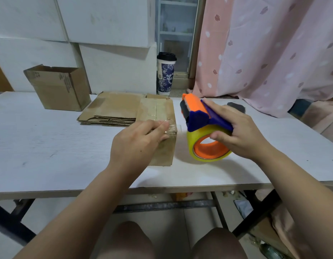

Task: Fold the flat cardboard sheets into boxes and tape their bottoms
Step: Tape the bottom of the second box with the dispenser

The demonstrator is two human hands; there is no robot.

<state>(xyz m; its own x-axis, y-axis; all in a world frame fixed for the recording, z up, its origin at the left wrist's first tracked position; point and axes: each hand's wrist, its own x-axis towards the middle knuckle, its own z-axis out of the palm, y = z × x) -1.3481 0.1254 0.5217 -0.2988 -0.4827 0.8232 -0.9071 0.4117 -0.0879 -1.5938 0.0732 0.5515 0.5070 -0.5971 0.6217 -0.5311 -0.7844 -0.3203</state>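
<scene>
A folded cardboard box (162, 116) stands bottom-up on the white table (49, 143), a strip of clear tape running along its top seam and over the near edge. My left hand (137, 143) presses the tape end onto the box's near side with nearly straight fingers. To the right of the box, my right hand (238, 131) grips an orange and blue tape dispenser (203, 126) with a yellowish tape roll. A stack of flat cardboard sheets (113, 111) lies behind and left of the box.
An open cardboard box (59, 86) stands at the table's back left. A tall paper cup (165, 73) with a black lid stands at the back edge. A pink curtain (274, 53) hangs on the right, and a dark object (236, 107) lies beyond my right hand.
</scene>
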